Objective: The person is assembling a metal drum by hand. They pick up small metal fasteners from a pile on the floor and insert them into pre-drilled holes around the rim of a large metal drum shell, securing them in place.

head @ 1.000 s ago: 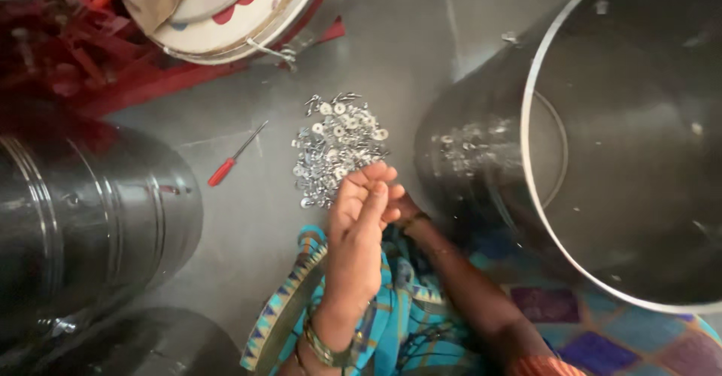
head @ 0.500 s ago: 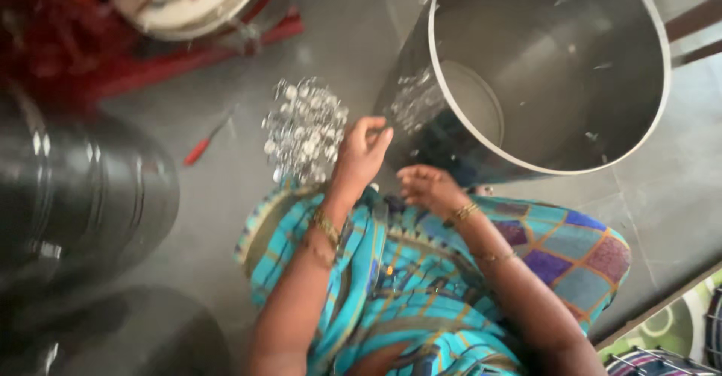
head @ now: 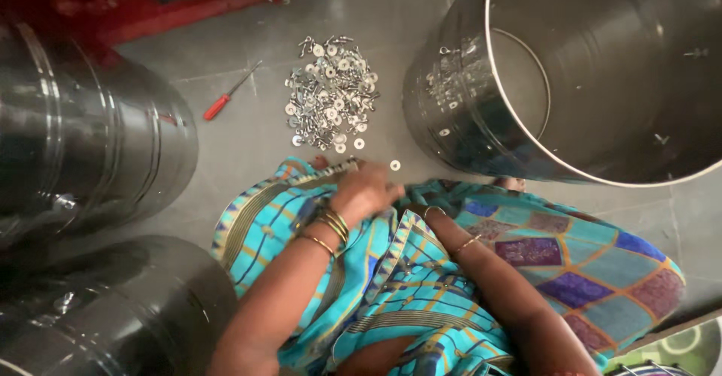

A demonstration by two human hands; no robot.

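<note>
No packages, labels, signs or screens show, as far as visible.

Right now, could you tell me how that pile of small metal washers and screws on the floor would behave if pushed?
The pile of washers and screws is loose, so it would probably scatter rather than slide together. Flat washers like the stray washer would likely skid on the smooth grey floor. Pieces look small and fiddly to pinch.

Bare floor (head: 248, 147) betw. left hand (head: 366, 192) & washer pile (head: 331, 94); steel drum (head: 602, 75) blocks right.
</note>
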